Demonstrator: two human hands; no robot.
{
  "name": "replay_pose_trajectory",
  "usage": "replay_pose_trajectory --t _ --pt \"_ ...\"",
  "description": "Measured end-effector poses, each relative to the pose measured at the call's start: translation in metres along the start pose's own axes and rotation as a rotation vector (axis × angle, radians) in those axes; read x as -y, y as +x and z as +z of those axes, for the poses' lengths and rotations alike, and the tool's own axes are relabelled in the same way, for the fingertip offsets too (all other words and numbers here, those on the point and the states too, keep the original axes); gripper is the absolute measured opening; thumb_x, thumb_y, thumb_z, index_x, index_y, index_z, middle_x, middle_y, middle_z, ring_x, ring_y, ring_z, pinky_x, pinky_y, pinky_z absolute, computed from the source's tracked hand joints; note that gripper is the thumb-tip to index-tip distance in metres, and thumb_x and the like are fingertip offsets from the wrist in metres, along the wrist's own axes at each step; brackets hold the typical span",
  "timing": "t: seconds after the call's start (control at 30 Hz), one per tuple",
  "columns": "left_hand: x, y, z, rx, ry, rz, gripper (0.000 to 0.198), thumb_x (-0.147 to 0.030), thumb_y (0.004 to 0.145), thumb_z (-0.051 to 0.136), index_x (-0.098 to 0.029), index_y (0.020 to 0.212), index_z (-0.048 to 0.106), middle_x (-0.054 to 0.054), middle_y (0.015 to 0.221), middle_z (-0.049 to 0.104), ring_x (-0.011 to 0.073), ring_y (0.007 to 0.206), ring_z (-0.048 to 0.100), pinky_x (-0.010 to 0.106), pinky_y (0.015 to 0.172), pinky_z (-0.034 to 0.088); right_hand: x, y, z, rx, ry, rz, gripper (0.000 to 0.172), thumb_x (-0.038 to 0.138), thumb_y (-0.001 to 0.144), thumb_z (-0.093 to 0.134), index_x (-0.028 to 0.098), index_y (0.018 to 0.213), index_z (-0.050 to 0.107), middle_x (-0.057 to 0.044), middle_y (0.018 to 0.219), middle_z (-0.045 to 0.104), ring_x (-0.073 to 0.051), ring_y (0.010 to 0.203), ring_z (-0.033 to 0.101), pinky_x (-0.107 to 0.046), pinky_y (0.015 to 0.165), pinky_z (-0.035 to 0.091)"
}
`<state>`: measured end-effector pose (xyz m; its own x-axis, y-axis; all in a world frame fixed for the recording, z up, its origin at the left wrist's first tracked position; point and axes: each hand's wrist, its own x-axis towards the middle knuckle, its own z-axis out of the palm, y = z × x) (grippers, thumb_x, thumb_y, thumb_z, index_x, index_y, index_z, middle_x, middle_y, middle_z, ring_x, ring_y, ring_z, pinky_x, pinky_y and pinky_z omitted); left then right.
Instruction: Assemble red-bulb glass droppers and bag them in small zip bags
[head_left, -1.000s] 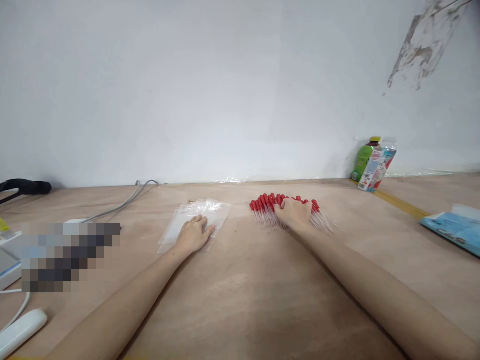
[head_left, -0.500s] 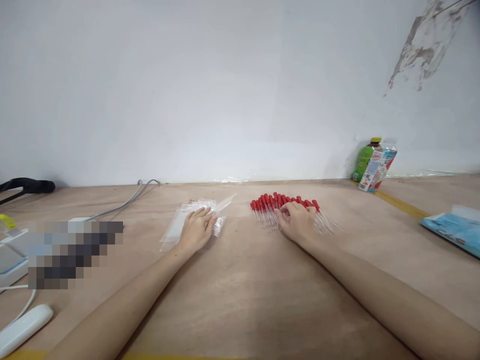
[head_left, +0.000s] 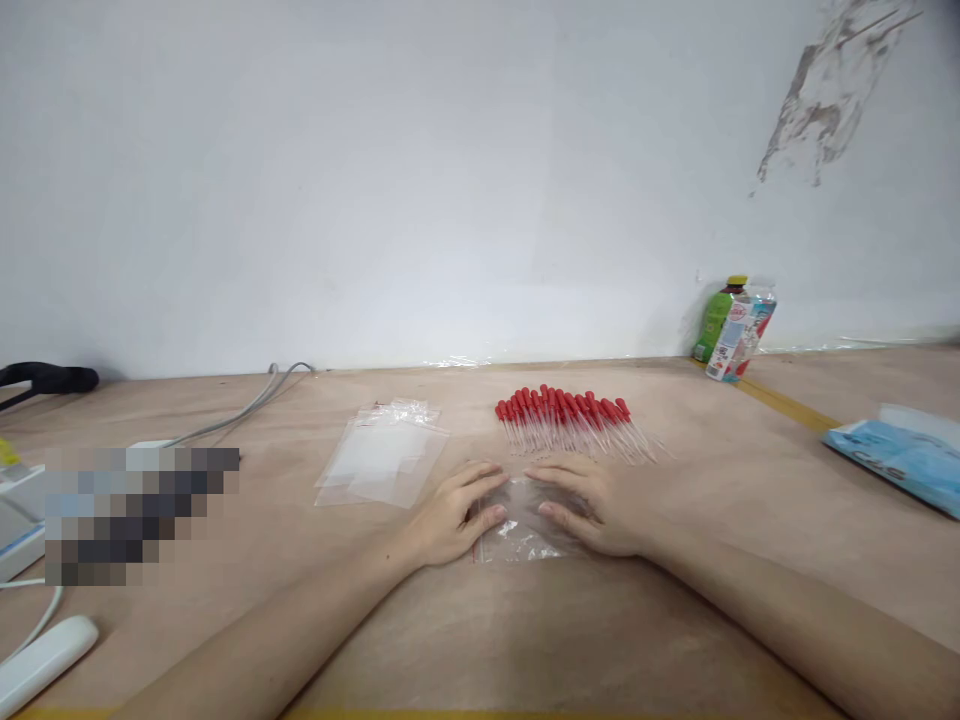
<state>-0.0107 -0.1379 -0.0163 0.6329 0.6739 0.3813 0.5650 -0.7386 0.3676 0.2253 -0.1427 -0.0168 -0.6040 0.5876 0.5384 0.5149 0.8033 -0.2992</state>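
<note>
A clear plastic bag [head_left: 525,535] lies flat on the wooden table [head_left: 465,640], between my hands. My left hand [head_left: 461,510] rests at the bag's left end, thumb and fingers apart. At the bag's right part is my right hand [head_left: 585,503], its fingers also spread. Neither hand is closed round anything. Behind my right hand lies a row of thin clear sticks with red bulb ends [head_left: 562,405], bulbs toward the wall. A loose pile of clear bags [head_left: 379,460] is beyond my left hand, to the left.
Against the white wall stand a green bottle with a yellow cap [head_left: 716,325] and a printed bottle [head_left: 742,340]. A blue packet [head_left: 900,455] lies at the right. Grey cables [head_left: 247,408], a blurred patch and a white device [head_left: 49,660] are at the left.
Both hands have come nearer the front middle, my left from the bag pile and my right from the red-ended sticks. One clear bag now lies between them. The view has shifted slightly.
</note>
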Motion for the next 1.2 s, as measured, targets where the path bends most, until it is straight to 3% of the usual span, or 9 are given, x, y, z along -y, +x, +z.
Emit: replay_pose_trajectory --t 0.13,0.27,0.43,0.8,1.03,1.1,1.2 --pt "0.000 -0.007 -0.002 -0.132 -0.034 -0.064 0.031 -0.031 0.084 0.045 -0.020 0.111 0.054 0.007 0.112 0.055 0.0189 0.104 0.051 0.032 0.090 0.042 0.007 0.001 0.006 0.243 0.021 -0.032 0.051 0.038 0.083 0.043 0.021 0.130 0.035 -0.010 0.129 0.043 -0.021 0.117 0.039 -0.039 0.096 0.033" --pt "0.002 -0.022 -0.011 -0.098 -0.024 -0.042 0.025 -0.027 0.085 0.043 -0.019 0.103 0.058 0.006 0.101 0.060 0.0161 0.091 0.056 0.029 0.082 0.046 0.006 -0.001 0.008 0.352 0.025 -0.022 0.049 0.040 0.085 0.040 0.024 0.131 0.033 -0.008 0.134 0.035 -0.021 0.122 0.033 -0.040 0.100 0.028" --pt "0.014 -0.037 -0.021 -0.029 0.017 0.015 0.027 -0.023 0.085 0.042 -0.021 0.108 0.057 0.005 0.107 0.060 0.0168 0.102 0.052 0.031 0.090 0.043 0.004 -0.001 0.007 0.375 0.026 -0.010 0.046 0.039 0.085 0.039 0.025 0.130 0.036 -0.007 0.135 0.034 -0.021 0.122 0.033 -0.041 0.099 0.028" --pt "0.013 -0.031 -0.026 0.173 -0.008 0.127 0.033 -0.026 0.088 0.039 -0.024 0.119 0.050 0.005 0.121 0.052 0.0180 0.114 0.044 0.035 0.098 0.035 0.004 0.001 0.004 0.403 0.027 -0.008 0.047 0.042 0.085 0.038 0.025 0.129 0.037 -0.007 0.135 0.035 -0.021 0.122 0.034 -0.040 0.100 0.027" --pt "0.008 -0.018 -0.031 0.418 0.119 0.259 0.050 -0.035 0.087 0.037 -0.023 0.134 0.024 0.004 0.139 0.025 0.0201 0.128 0.021 0.041 0.106 0.014 0.002 0.001 0.005 0.414 0.046 -0.006 0.049 0.044 0.085 0.037 0.025 0.130 0.034 -0.006 0.136 0.033 -0.021 0.122 0.032 -0.040 0.100 0.026" --pt "0.005 -0.015 -0.031 0.442 0.146 0.292 0.052 -0.036 0.087 0.036 -0.023 0.135 0.020 0.005 0.141 0.019 0.0206 0.129 0.018 0.042 0.106 0.011 0.001 0.000 0.007 0.399 0.057 -0.008 0.050 0.045 0.085 0.037 0.025 0.131 0.034 -0.006 0.136 0.033 -0.021 0.122 0.032 -0.040 0.100 0.026" --pt "0.001 -0.012 -0.031 0.406 0.173 0.296 0.044 -0.034 0.089 0.033 -0.028 0.132 0.028 0.003 0.142 0.015 0.0213 0.129 0.019 0.043 0.106 0.013 0.000 -0.002 0.009 0.348 0.068 0.027 0.057 0.046 0.084 0.038 0.021 0.134 0.027 -0.008 0.137 0.031 -0.021 0.124 0.030 -0.039 0.100 0.028"
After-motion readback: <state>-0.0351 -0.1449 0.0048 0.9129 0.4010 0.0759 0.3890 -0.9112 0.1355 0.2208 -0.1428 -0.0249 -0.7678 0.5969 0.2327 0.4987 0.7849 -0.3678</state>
